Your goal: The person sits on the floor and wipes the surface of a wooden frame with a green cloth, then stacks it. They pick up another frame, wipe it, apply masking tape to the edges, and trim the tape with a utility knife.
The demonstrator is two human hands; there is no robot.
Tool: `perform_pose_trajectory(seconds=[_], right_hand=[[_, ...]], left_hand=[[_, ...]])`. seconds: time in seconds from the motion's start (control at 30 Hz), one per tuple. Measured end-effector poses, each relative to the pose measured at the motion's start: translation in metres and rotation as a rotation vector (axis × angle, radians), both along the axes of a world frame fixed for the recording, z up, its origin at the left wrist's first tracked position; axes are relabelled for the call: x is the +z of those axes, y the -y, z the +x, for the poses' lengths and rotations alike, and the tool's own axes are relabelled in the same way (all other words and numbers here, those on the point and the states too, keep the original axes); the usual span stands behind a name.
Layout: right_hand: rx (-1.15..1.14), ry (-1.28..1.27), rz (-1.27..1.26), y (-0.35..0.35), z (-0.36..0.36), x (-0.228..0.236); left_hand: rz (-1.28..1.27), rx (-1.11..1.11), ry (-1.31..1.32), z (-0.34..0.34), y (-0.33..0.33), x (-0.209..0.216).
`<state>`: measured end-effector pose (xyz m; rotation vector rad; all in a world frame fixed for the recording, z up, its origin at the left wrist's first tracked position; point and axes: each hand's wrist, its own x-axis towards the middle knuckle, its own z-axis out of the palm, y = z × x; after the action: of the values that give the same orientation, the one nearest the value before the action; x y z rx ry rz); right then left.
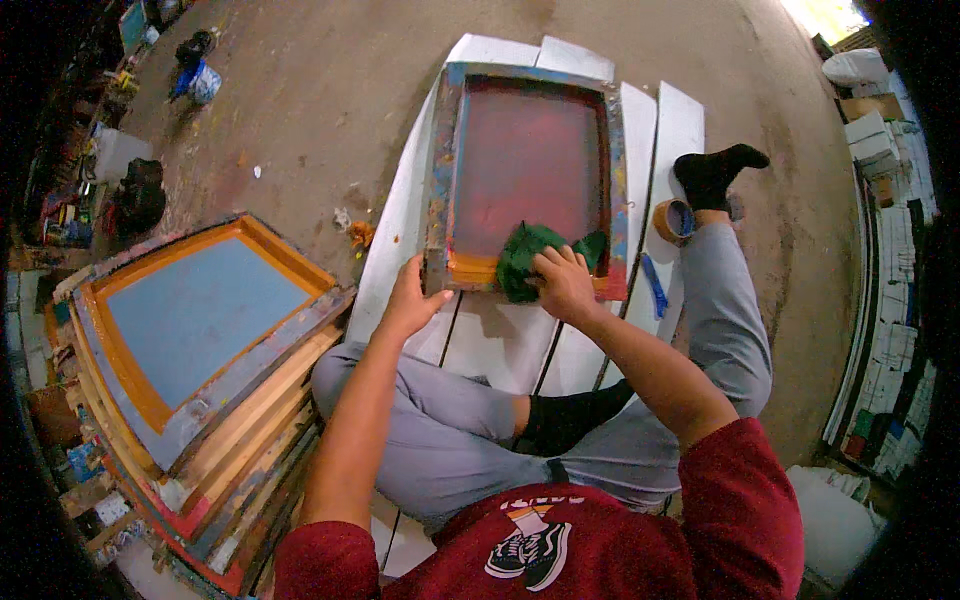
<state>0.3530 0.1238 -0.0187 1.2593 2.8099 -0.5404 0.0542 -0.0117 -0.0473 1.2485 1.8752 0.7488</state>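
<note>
A screen printing frame (pixel 617 150) with paint-stained wooden sides and a reddish mesh lies in front of me on white boards. My left hand (pixel 408 300) holds its near left corner, fingers along the outer side and thumb at the near edge. Bunched under my right hand (pixel 566 284) is a green cloth (pixel 520 262), pressed at the near right part of the frame. My right fingers are curled over the cloth and hide part of it. How far the cloth touches the mesh I cannot tell.
Left of me stands a stack of wooden frames, topped by a screen with blue-grey mesh (pixel 205 310). Right of the frame lie a blue-handled tool (pixel 655 285) and a tape roll (pixel 673 221) beside my foot. White stacked goods (pixel 890 300) line the right side.
</note>
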Motion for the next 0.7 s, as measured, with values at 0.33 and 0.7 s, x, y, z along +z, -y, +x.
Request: perform_pose_trajectory(seconds=[0.33, 0.7], right_hand=[[0.094, -0.025, -0.207, 0.004, -0.126, 0.009], [0.124, -0.007, -0.259, -0.004, -0.130, 0.020]], left_hand=[[-0.094, 0.015, 0.043, 0.003, -0.008, 0.001], [-0.085, -0.038, 0.030, -0.003, -0.008, -0.005]])
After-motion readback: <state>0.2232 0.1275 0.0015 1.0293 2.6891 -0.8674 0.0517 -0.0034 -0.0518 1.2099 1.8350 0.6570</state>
